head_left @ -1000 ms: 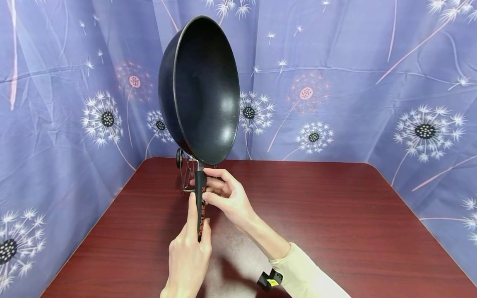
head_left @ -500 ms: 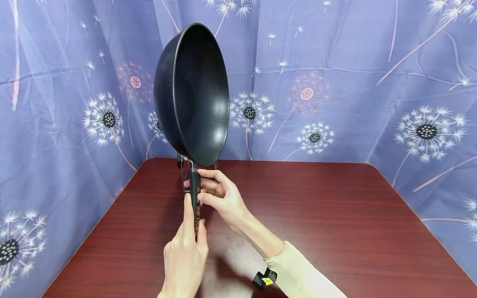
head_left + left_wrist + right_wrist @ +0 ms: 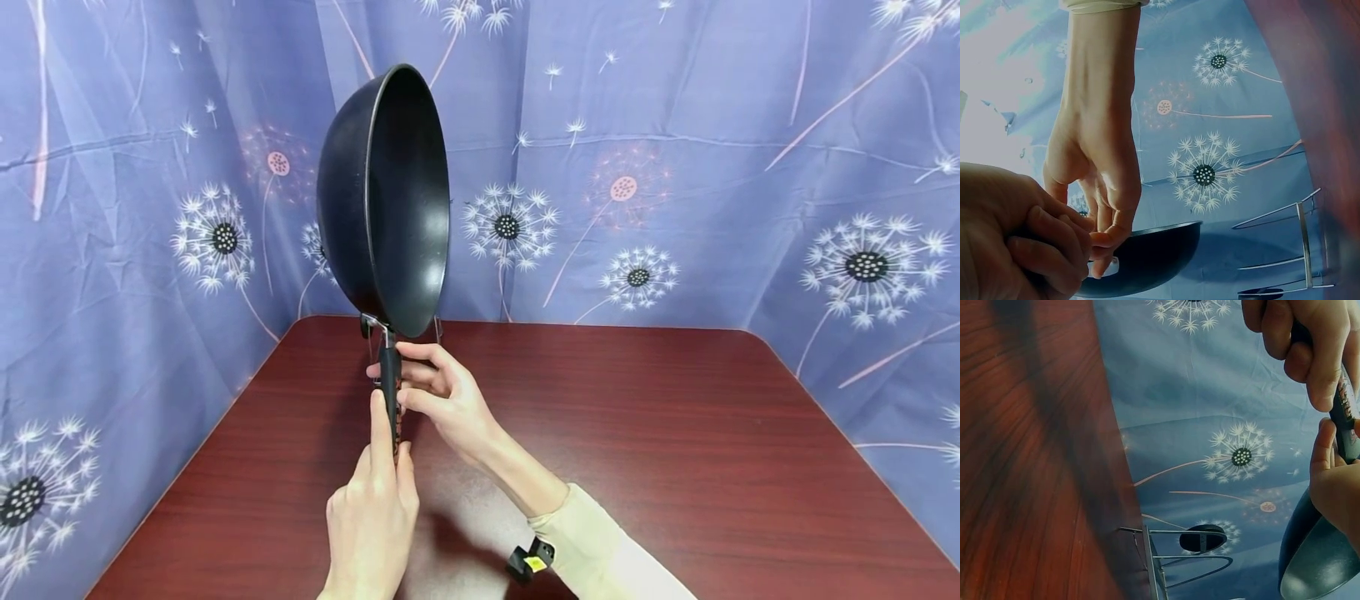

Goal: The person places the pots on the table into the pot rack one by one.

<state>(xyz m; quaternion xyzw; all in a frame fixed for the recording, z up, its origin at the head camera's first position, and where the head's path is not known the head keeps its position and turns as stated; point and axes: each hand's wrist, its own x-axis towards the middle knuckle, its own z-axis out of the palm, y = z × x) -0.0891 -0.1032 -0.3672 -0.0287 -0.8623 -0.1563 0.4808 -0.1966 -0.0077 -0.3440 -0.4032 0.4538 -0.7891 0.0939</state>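
Note:
A black wok stands raised on end, its bowl upward and its hollow turned to the right. Its dark handle, with orange-red lettering along one side, points down toward the person. My left hand grips the lower handle, index finger laid straight along it. Higher up, near the metal neck, my right hand holds the handle between thumb and fingers. In the right wrist view the two hands meet closely on the handle, and the wok extends beyond them. The left palm is hidden.
Behind the wok, a metal wire rack with a black oval piece stands on the red-brown wooden table; the bowl mostly hides it in the head view. A blue dandelion-print curtain encloses the back and sides.
The wok has turned, so its opening looks narrower and more of its outside shows. Its top has come down, and both hands have shifted slightly left with the handle.

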